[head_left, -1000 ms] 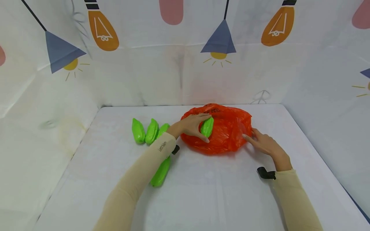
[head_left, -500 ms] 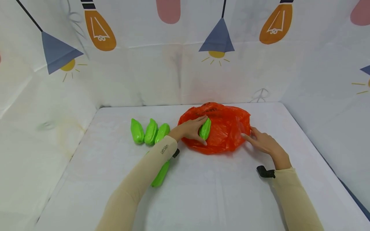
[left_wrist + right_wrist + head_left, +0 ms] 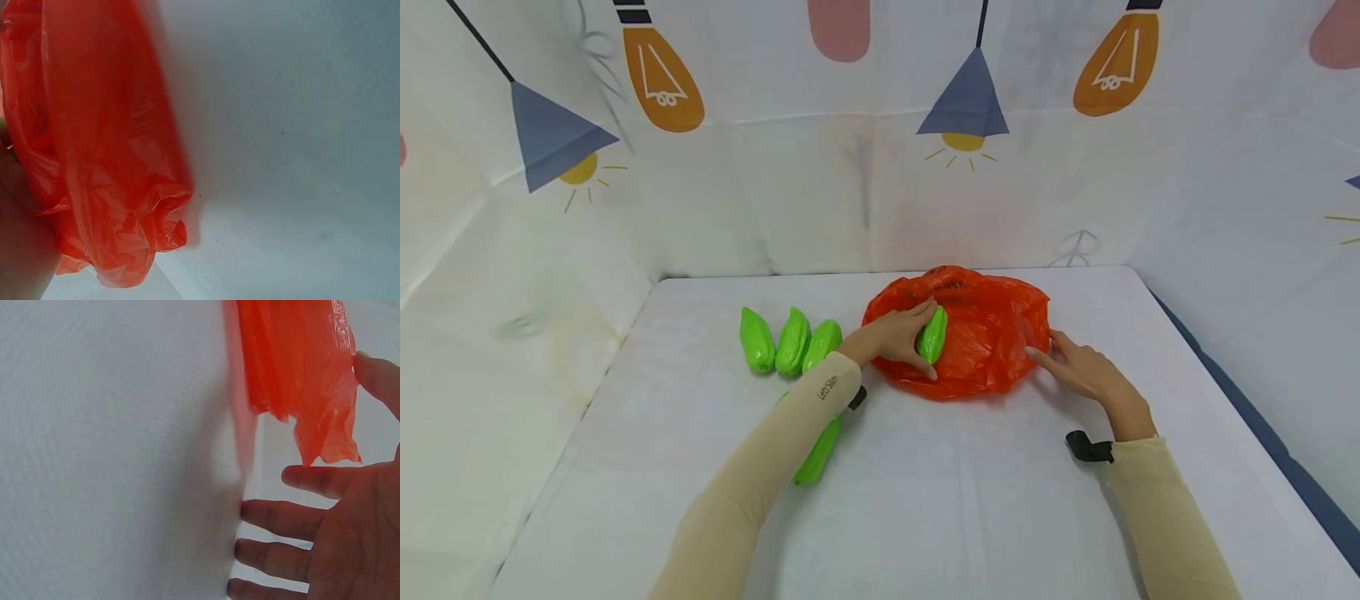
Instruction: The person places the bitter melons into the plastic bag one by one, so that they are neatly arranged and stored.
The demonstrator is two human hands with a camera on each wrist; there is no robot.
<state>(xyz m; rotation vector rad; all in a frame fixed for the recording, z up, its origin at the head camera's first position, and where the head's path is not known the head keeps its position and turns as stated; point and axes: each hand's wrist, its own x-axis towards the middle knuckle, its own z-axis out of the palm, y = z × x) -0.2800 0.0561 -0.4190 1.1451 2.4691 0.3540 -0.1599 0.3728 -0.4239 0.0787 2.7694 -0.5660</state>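
In the head view, my left hand [image 3: 889, 335] holds a bright green, ridged toy vegetable [image 3: 933, 335] between fingers and thumb, inside the mouth of a red plastic bag [image 3: 981, 358]. The left wrist view shows the bag's crinkled side [image 3: 112, 156] against the hand's edge [image 3: 22, 231]; the vegetable is hidden there. At the bag's right side is my right hand [image 3: 1088, 373]. From the right wrist view, its thumb [image 3: 378, 381] touches the bag's film [image 3: 306, 375], while the other fingers [image 3: 284, 519] spread out straight below the bag's edge, tips at the white tabletop.
Left of the bag, several similar green vegetables [image 3: 757, 342] lie in a row on the white table [image 3: 970, 500]. Another green vegetable [image 3: 817, 454] lies nearer, partly hidden under the left forearm. A white printed cloth [image 3: 760, 200] hangs behind and at both sides.
Over the last second my left hand has lowered slightly with the green vegetable in the bag's mouth. The right hand keeps its place at the bag's side.
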